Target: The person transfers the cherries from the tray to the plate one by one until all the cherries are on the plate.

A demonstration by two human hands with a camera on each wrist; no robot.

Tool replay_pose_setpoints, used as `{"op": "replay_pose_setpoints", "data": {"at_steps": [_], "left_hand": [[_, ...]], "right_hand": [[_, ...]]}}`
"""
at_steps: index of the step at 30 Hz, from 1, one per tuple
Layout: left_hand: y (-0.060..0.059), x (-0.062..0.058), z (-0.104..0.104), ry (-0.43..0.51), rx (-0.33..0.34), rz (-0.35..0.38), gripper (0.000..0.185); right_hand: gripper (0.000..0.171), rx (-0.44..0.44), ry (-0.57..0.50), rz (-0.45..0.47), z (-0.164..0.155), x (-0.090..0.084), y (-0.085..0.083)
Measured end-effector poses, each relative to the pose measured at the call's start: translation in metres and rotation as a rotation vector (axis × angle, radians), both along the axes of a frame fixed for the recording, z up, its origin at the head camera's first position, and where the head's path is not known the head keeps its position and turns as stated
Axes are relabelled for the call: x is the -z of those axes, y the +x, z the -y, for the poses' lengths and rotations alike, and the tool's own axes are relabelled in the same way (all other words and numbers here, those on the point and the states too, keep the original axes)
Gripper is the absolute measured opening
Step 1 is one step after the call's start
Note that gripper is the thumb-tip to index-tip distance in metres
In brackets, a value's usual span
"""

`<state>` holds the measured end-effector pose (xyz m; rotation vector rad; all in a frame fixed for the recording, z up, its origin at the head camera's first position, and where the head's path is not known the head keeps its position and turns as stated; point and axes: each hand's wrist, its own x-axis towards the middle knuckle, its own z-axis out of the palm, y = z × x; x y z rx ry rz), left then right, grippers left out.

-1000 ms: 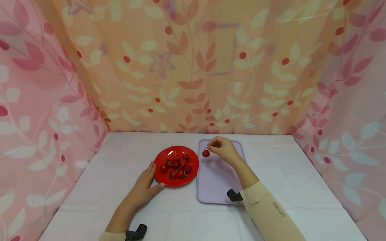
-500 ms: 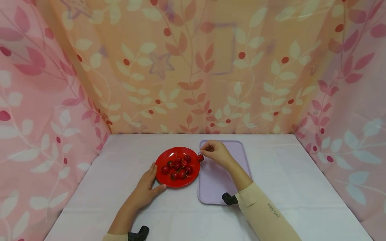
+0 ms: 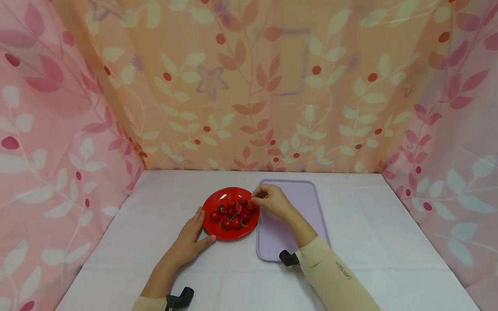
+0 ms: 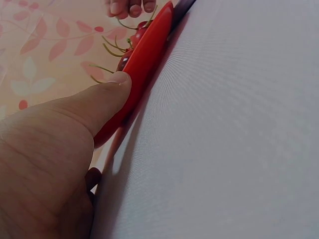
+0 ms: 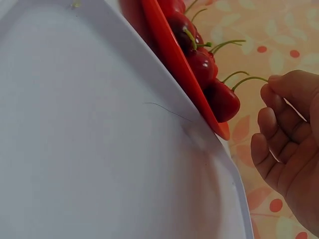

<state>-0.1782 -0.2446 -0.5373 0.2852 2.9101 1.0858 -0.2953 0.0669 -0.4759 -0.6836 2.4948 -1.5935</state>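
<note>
A red plate (image 3: 229, 235) carries a heap of red cherries (image 3: 231, 212) with green stems. My left hand (image 3: 188, 244) rests against its left side, fingers along the rim and thumb at the front edge. In the left wrist view, the outstretched thumb (image 4: 107, 94) presses on the rim. My right hand (image 3: 272, 201) is over the plate's right edge. Thumb and index finger pinch the stem of a cherry (image 5: 223, 101), which sits just inside the rim in the right wrist view, the other fingers loosely bent.
A pale purple tray (image 3: 278, 242) lies right beside the plate, partly under my right forearm. A thin dark hair (image 5: 167, 110) shows on it. White cloth (image 3: 369, 224) covers the table. Flowered curtains (image 3: 249, 86) stand behind and at both sides.
My right hand has moved left from over the tray to the plate's right rim, bringing the pinched cherry along. My left hand stays at the plate.
</note>
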Motion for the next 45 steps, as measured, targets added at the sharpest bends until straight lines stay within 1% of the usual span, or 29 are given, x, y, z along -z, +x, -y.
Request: {"op": "replay_pose_setpoints", "data": {"at_steps": [6,14,20,24,30,33,38,42,45], "left_hand": [[-0.003,-0.003,-0.001,-0.013,-0.001,0.024,0.104],[-0.003,0.002,0.001,-0.012,0.009,0.013,0.104],[0.000,0.005,-0.001,0.009,0.014,-0.010,0.102],[0.000,0.006,-0.002,0.020,0.028,-0.028,0.101],[0.000,0.006,0.001,0.007,0.017,-0.051,0.101],[0.000,0.006,0.002,0.007,0.020,-0.060,0.100],[-0.001,0.003,0.003,0.004,0.026,-0.074,0.100],[-0.001,0.003,0.003,0.001,0.016,-0.065,0.100],[0.000,0.003,0.001,0.007,0.022,-0.055,0.100]], "right_hand": [[0.005,-0.004,0.012,-0.004,0.003,0.005,-0.002],[0.005,-0.007,0.017,-0.015,0.012,0.013,-0.002],[0.006,0.002,0.013,0.025,0.012,0.015,0.002],[0.007,0.013,0.024,0.017,0.009,0.012,0.004],[0.009,-0.009,0.082,-0.067,0.009,0.003,0.004],[0.010,-0.009,0.103,-0.088,0.008,-0.001,0.003],[0.012,0.009,0.103,-0.121,0.005,-0.009,0.005],[0.014,-0.004,0.091,-0.135,0.002,-0.014,0.009],[0.014,-0.008,0.091,-0.136,-0.001,-0.016,0.014]]}}
